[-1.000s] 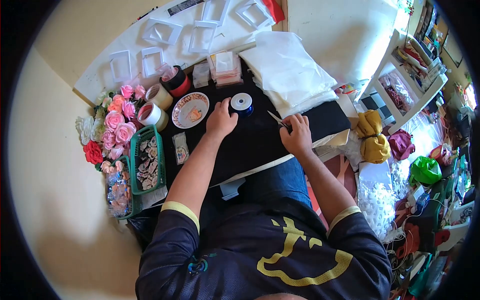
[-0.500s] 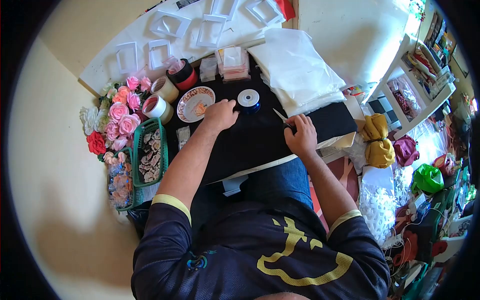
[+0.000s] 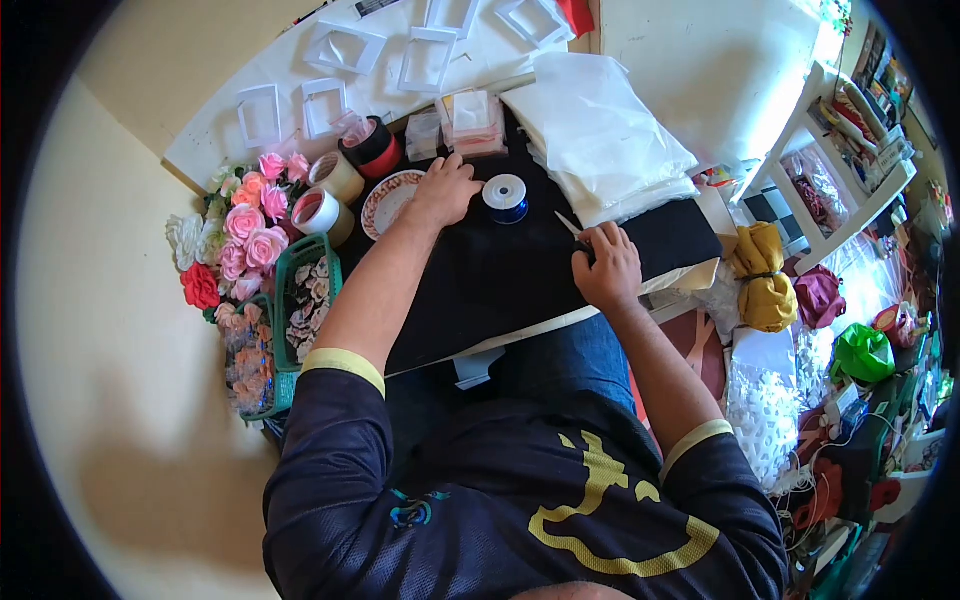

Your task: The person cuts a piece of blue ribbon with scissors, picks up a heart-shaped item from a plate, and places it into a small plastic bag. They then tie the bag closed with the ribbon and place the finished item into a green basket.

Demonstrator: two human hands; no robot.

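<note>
My left hand [image 3: 447, 192] is over the right side of a white plate with a brown patterned rim [image 3: 376, 204], its fingers stretched out and slightly apart, with nothing visible in them. Just right of those fingers stands a spool of blue ribbon [image 3: 506, 200] with a white top. On the black cloth, my right hand [image 3: 608, 266] is closed around the dark handle of a pair of scissors [image 3: 568, 223], whose blades point up and left. The plate's middle is partly covered by my left hand and forearm.
A stack of translucent sheets [image 3: 600, 130] lies at the back right. Small packets [image 3: 471, 122], tape rolls [image 3: 318, 212] and pink roses [image 3: 243, 222] stand behind and left. A green basket [image 3: 282, 300] is beside my left forearm. White frames [image 3: 426, 60] lie farther back.
My left hand has moved up and away from me beside the spool, and its fingers have spread. My right hand stays about where it was with the scissors.
</note>
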